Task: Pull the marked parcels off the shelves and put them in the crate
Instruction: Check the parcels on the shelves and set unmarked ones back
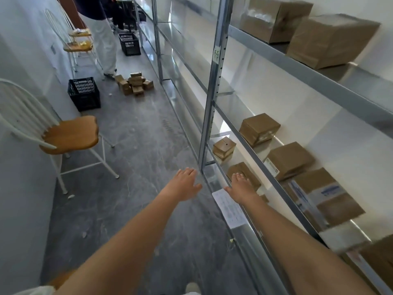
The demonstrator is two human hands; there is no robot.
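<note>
Left hand: the left hand is stretched forward on a nearly straight bare arm, palm down, fingers straight and slightly spread, holding nothing; it hangs over the grey floor just left of the shelf upright.
Right hand: the right hand reaches forward on a straight arm into the low shelf, palm down, fingers extended, over a brown parcel; whether it touches the parcel I cannot tell. The two hands are apart, with the upright's foot between them.
Beside the right hand: a white paper sheet lies on the shelf edge just below the wrist.
Beyond the right hand: a small stacked parcel sits farther along the same low shelf.
Right of the right hand: on the next shelf up, three more brown parcels in a row, the nearest one labelled, then a middle one and a far one.
Top shelf: two large brown boxes, well above the hands.
Left of the left hand: a white chair with a wooden seat.
Far ahead: a black crate on the floor against the left wall, a heap of small parcels near it, a second black crate beyond, and a person in pale trousers standing between them.
</note>
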